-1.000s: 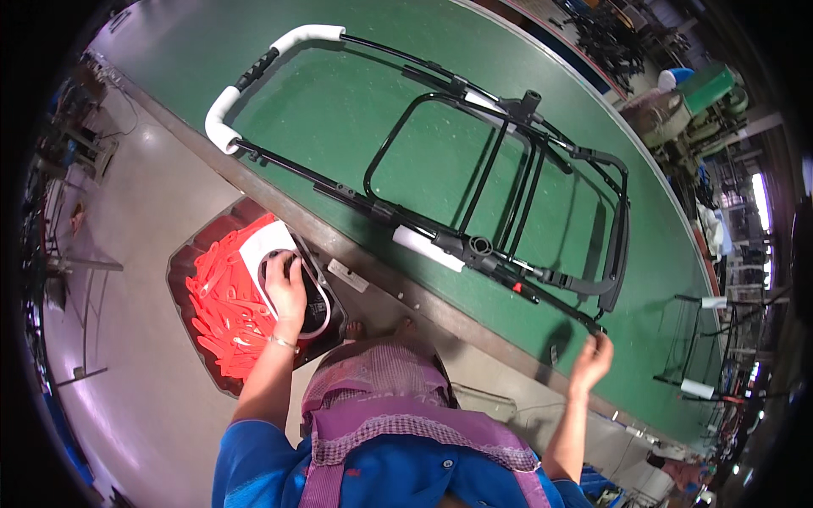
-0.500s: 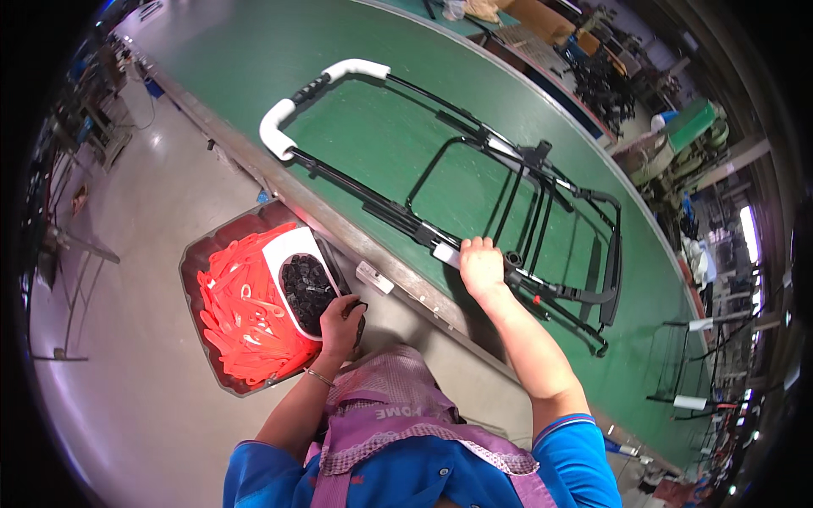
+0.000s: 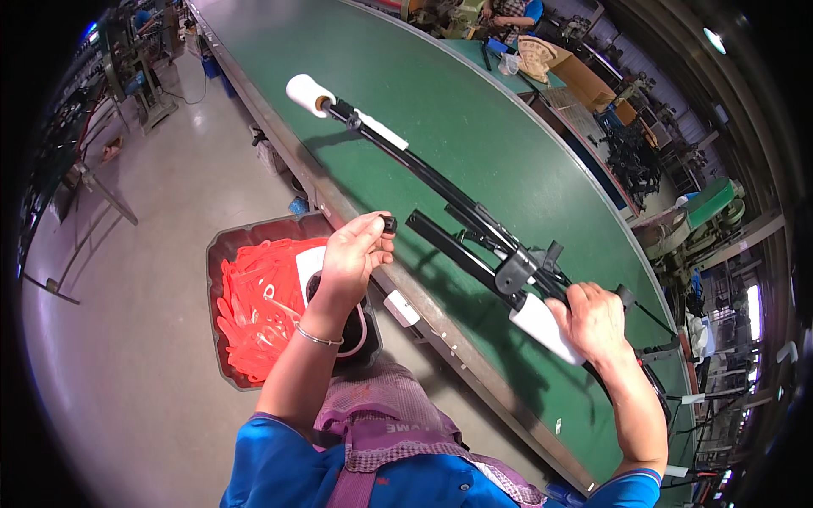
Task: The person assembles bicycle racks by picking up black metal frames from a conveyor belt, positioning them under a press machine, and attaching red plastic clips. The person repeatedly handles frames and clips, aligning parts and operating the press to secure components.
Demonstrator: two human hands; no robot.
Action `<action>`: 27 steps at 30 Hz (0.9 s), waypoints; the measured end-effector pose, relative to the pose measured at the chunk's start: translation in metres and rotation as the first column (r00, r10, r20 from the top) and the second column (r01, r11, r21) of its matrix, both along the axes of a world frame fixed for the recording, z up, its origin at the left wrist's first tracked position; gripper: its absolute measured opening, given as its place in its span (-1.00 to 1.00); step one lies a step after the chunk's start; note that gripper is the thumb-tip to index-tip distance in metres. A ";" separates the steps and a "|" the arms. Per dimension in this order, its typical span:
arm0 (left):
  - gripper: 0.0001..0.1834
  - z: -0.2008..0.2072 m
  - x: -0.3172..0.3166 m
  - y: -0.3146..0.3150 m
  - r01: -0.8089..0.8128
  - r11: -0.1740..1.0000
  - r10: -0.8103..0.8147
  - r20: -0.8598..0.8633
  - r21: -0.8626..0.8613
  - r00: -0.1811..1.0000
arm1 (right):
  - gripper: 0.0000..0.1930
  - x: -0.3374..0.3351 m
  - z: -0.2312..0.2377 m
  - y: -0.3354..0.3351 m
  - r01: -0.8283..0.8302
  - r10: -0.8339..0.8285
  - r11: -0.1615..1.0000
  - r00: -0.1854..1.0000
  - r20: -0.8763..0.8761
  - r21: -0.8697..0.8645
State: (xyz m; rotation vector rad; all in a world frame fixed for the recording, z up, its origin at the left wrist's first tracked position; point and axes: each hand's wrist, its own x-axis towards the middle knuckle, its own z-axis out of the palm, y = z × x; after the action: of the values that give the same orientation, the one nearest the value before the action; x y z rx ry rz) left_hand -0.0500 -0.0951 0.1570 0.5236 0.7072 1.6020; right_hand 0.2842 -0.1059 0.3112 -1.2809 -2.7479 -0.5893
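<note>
My left hand (image 3: pixel 347 258) is raised at the table's near edge, its fingertips pinching a small black plastic cap (image 3: pixel 389 224). Just to the right of the cap is the end of a black tube (image 3: pixel 413 218), apart from it. That tube belongs to a black metal folding frame (image 3: pixel 440 188), tipped up on its side over the green table. A white foam sleeve (image 3: pixel 306 91) covers the frame's far left end. My right hand (image 3: pixel 597 323) grips the frame beside a white wrapped section (image 3: pixel 542 327) of tube. The fingers' far side is hidden.
A dark bin (image 3: pixel 222 245) of red plastic pieces (image 3: pixel 258 296) stands below the green table (image 3: pixel 356 51), with a partly hidden white container (image 3: pixel 310 264) in it. Across the table are an open cardboard box (image 3: pixel 584 83), another person (image 3: pixel 512 19) and a green machine (image 3: pixel 711 203).
My left hand has risen from the white container with a black cap. The frame, which lay flat, is now tilted on its side, and my right hand has moved right with it.
</note>
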 end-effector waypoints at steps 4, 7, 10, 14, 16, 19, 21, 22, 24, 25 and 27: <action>-0.78 0.018 -0.001 0.013 0.110 0.994 -0.110 -0.009 -0.008 0.994 | -0.62 0.006 0.005 -0.007 0.014 -0.014 0.999 1.000 0.001 -0.033; -0.78 0.027 -0.001 0.018 0.191 0.982 -0.191 -0.076 -0.001 0.979 | -0.62 0.010 0.006 -0.007 0.020 -0.020 0.999 1.000 -0.007 -0.037; -0.76 0.039 0.001 0.020 0.205 0.979 -0.199 -0.182 0.011 0.963 | -0.62 0.018 0.007 -0.006 0.010 -0.011 0.999 0.999 -0.030 -0.047; -0.75 0.056 0.009 0.018 0.128 0.992 -0.124 -0.352 -0.012 0.928 | -0.61 0.024 0.010 -0.005 0.008 -0.012 0.998 0.999 -0.051 -0.068; -0.75 0.059 0.015 0.016 0.090 0.995 -0.096 -0.389 -0.033 0.916 | -0.61 0.029 0.011 -0.004 0.025 -0.030 0.996 0.998 -0.052 -0.080; -0.76 0.060 0.025 0.009 0.060 0.997 -0.070 -0.388 -0.038 0.919 | -0.61 0.037 0.015 -0.002 0.044 -0.049 0.995 0.997 -0.057 -0.092; -0.76 0.058 0.032 0.008 0.043 0.999 -0.044 -0.376 -0.011 0.926 | -0.61 0.041 0.018 -0.001 0.055 -0.061 0.994 0.997 -0.056 -0.099; -0.77 0.062 0.035 0.009 0.044 0.999 -0.047 -0.339 -0.016 0.940 | -0.61 0.042 0.021 -0.001 0.066 -0.072 0.992 0.996 -0.051 -0.111; -0.78 0.064 0.042 0.014 0.046 0.999 -0.040 -0.326 0.012 0.945 | -0.61 0.046 0.022 -0.001 0.079 -0.084 0.989 0.996 -0.040 -0.125; -0.78 0.065 0.044 0.016 0.047 0.999 -0.036 -0.319 0.027 0.947 | -0.61 0.048 0.023 -0.001 0.086 -0.091 0.988 0.995 -0.034 -0.131; -0.77 0.066 0.048 0.018 0.056 0.998 -0.043 -0.340 0.030 0.940 | -0.61 0.051 0.025 -0.001 0.079 -0.086 0.988 0.995 -0.051 -0.130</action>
State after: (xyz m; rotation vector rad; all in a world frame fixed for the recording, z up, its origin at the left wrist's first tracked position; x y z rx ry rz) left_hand -0.0024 -0.0775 0.2233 0.8539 0.9123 1.4957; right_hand 0.3355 -0.1065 0.3364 -1.4207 -2.7377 -0.3806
